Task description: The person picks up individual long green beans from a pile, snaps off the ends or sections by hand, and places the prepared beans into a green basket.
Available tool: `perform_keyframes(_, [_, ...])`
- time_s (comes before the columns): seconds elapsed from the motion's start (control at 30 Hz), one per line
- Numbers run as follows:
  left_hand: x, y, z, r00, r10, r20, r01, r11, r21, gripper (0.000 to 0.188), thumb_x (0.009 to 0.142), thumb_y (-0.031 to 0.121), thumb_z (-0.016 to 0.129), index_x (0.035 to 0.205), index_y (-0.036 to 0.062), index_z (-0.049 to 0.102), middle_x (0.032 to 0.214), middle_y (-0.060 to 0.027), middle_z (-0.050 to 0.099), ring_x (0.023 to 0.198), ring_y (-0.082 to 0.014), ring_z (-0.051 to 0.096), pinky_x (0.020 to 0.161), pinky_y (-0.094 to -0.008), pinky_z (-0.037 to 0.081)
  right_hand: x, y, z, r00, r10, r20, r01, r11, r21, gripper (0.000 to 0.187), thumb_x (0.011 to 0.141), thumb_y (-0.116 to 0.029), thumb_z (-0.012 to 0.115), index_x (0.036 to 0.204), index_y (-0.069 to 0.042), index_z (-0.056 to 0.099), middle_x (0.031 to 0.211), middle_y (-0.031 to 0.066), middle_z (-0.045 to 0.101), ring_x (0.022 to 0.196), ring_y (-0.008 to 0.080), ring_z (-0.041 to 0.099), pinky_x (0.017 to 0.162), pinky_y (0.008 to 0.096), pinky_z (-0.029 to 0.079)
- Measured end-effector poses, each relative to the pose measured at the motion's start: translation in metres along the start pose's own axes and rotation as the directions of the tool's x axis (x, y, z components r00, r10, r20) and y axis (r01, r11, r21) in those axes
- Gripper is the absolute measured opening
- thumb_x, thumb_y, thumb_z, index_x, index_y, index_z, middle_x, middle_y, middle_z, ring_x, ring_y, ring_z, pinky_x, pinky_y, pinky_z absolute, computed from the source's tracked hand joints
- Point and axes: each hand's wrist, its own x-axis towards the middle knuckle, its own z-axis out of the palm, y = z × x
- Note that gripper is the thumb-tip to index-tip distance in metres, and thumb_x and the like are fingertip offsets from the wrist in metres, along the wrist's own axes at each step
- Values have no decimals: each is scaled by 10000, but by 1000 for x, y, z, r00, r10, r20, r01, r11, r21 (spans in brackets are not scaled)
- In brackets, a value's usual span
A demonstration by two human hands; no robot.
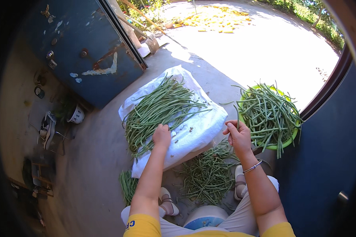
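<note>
Here the left hand (161,136) rests, fingers curled downward, on the near edge of the pile of long green beans (158,108) spread over a white sack (197,130). Its fingertips press into the bean ends, so it touches the pile, but whether it actually grips any pods cannot be told from above. The left forearm runs nearly straight up from the lower edge, bare from a yellow sleeve, with the wrist level and the back of the hand facing the camera.

The right hand (237,136) is raised just off the right edge of the sack, fingers pinched together around a single thin bean (237,118) that stands up from the fingertips. The wrist carries a thin silver bracelet (253,166), and the forearm slants up and inward from the lower right.

Just beside the right hand, a green basin (285,142) is heaped with more beans. On the concrete floor (95,158) between the person's feet and the sack lies a loose scatter of trimmed bean ends (207,177), and a smaller bunch of beans (127,185) sits near the left knee. A blue metal door (87,51) stands open behind the sack.
</note>
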Motion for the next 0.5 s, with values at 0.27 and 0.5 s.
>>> perform_keyframes(0.27, [-30,25,-98,968,219,-120,-242,943,-230,100,783,132,568,817,50,522,785,-106,577,701,-284,567,615,-383,444,-6,-1,7,997,32,73,-31,999,-23,144,855,-136,553,888,3,567,649,60,594,381,34,387,352,181,314])
perform_keyframes(0.5, [-113,83,-174,935,321,-148,-353,854,-382,109,740,63,620,798,35,532,725,-83,547,587,-203,527,536,-307,426,-40,0,28,912,253,322,-293,953,80,224,858,-209,581,928,3,597,644,50,597,388,39,413,346,176,304])
